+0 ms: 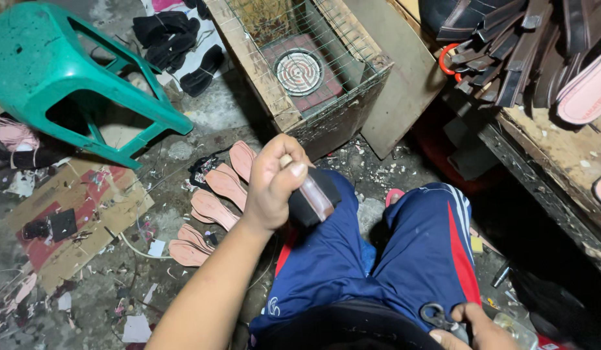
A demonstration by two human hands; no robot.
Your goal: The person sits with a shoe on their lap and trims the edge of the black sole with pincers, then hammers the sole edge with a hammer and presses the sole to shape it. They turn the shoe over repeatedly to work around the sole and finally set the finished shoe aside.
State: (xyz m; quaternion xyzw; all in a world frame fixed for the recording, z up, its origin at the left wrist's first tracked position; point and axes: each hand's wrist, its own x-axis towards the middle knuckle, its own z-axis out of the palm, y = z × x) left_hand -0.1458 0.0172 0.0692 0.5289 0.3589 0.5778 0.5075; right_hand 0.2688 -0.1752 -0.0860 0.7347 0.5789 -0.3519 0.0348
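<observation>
My left hand (272,181) is raised over my left knee and is closed around a dark shoe piece with a pinkish-brown strip (313,198); the thumb presses on its top. My right hand (472,327) sits low at the bottom right by my thigh, its fingers around the black handles of a pair of scissors (436,317). I am seated in blue trousers with red and white stripes (424,253). Several pink-brown sole cutouts (213,207) lie on the floor just left of my left hand.
A green plastic stool (60,71) lies tipped at top left. A wooden box with wire mesh over a round coil heater (299,71) stands ahead. Dark straps and pink soles (527,52) pile on a bench at right. Flattened cardboard (67,220) and scraps litter the floor.
</observation>
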